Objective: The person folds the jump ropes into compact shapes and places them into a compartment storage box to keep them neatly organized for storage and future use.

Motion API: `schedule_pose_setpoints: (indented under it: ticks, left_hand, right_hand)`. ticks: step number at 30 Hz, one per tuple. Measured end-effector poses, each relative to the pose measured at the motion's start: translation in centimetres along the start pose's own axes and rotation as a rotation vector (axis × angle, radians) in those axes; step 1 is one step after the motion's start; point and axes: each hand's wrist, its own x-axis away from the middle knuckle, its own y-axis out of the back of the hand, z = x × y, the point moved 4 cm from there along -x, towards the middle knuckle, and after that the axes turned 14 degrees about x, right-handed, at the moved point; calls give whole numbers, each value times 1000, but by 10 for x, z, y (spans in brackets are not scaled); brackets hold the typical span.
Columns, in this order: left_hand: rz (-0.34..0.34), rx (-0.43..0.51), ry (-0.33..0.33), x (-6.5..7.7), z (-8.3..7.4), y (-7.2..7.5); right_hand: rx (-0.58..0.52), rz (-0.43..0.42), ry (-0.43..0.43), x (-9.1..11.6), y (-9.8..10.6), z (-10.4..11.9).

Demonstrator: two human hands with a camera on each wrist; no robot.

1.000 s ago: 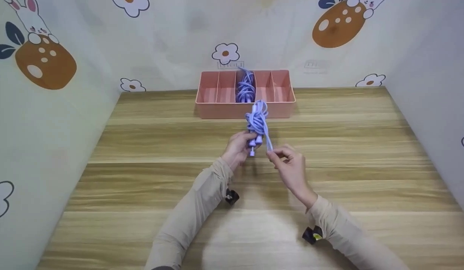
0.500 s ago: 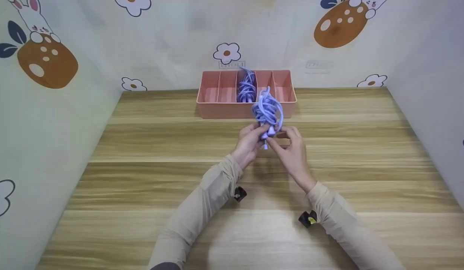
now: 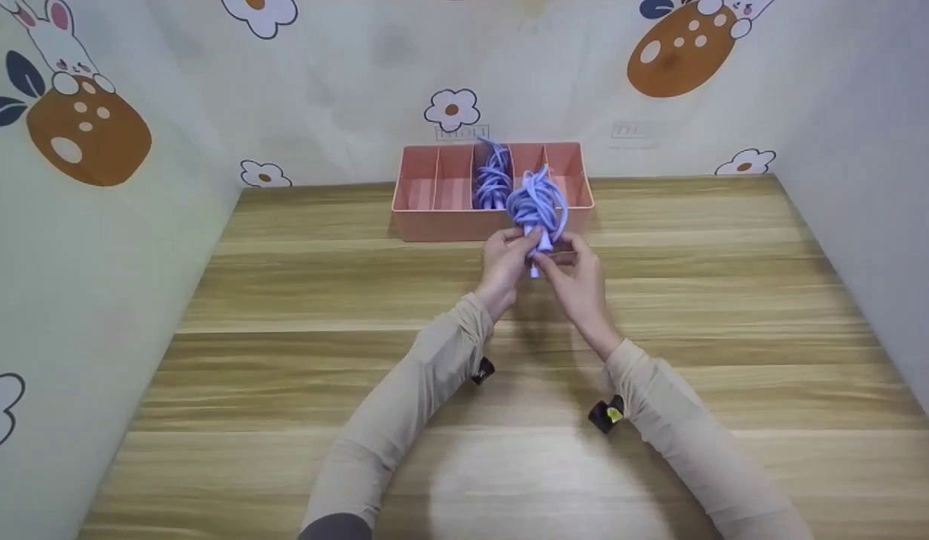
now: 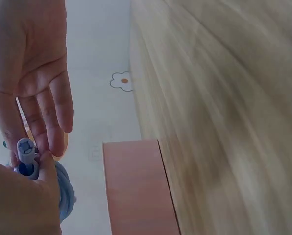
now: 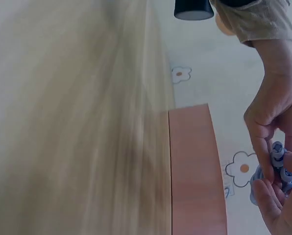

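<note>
A bundled periwinkle jump rope is held up in front of the pink divided box, overlapping its front wall in the head view. My left hand grips its handles from the left, thumb on top. From the right, my right hand pinches the bundle near the handle ends with thumb and fingers. The left wrist view shows a handle end between both hands' fingers. Coils hide part of the fingers. Another wound jump rope of the same colour lies in the box's middle compartment.
The pink box stands at the back of the wooden table, against the patterned wall. Thin dividers split it into several compartments. Side walls flank the table left and right. Each wrist carries a small black camera.
At first the right hand held a loose strand; now it is at the handles beside the left hand. Both hands and the rope have moved forward and slightly right, toward the box.
</note>
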Motion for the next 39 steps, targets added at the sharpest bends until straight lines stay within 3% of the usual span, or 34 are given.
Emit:
schedule_pose_setpoints:
  ticks: [7,9,12,18,22,27,29,33,35,37,39]
  left_hand:
    - [50,-99,61,-37,-14,-9]
    - [97,-80,34,-54,-10,-6]
    - [101,-83,-7,-71,-6,-2]
    - [37,-136,-2,-77,-18,-9]
    - [52,-298,-27,-83,-27,-18]
    - [27,-628,-65,-97,-31,-26]
    - [28,-705,-68,-101,-32,-30]
    - [83,-753,-93,-110,-31,-35]
    - [160,-815,-195,-140,-17,-28]
    - [204,-929,-253,-156,-10,-25]
    - [235,-1029,-328,-164,-6,-23]
  right_hand:
    - [92,27,12,-40,-1,-3]
    - [104,30,19,-48,-1,-4]
    - [129,28,31,-58,-4,-7]
    - [173,9,61,-77,-13,-18]
    - [255,1,80,-91,-16,-26]
    - [372,34,77,-105,-18,-36]
    - [414,39,79,-110,-19,-39]
    - [492,39,118,-118,-21,-42]
    - [521,40,170,-122,-23,-41]
    - [549,55,239,-124,-26,-39]
    - [579,73,304,-126,-30,-37]
